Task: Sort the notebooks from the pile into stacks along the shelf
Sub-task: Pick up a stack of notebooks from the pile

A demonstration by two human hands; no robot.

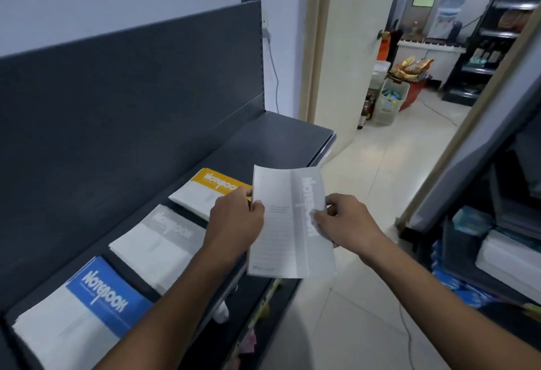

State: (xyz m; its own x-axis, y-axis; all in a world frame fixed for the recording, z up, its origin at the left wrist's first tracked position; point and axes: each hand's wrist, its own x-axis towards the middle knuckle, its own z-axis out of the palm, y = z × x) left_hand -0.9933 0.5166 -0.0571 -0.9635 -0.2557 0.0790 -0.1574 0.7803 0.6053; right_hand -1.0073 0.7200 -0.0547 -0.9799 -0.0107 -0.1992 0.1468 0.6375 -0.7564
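I hold a grey-banded notebook point(288, 223) upright in the air, just off the front edge of the dark shelf point(272, 138). My left hand point(234, 220) pinches its left edge and my right hand point(342, 220) grips its right edge. Three stacks lie along the shelf: a blue notebook stack point(82, 305) nearest me, a grey notebook stack point(159, 245) in the middle, and a yellow notebook stack point(205, 191) farther along, partly hidden behind my left hand. No loose pile is in view.
The shelf's far right end point(292, 132) is bare beyond the yellow stack. A dark back panel point(131, 91) rises behind the stacks. To the right lie a tiled floor point(366, 179), an open doorway point(409, 47) and another dark shelving unit point(497, 223) holding goods.
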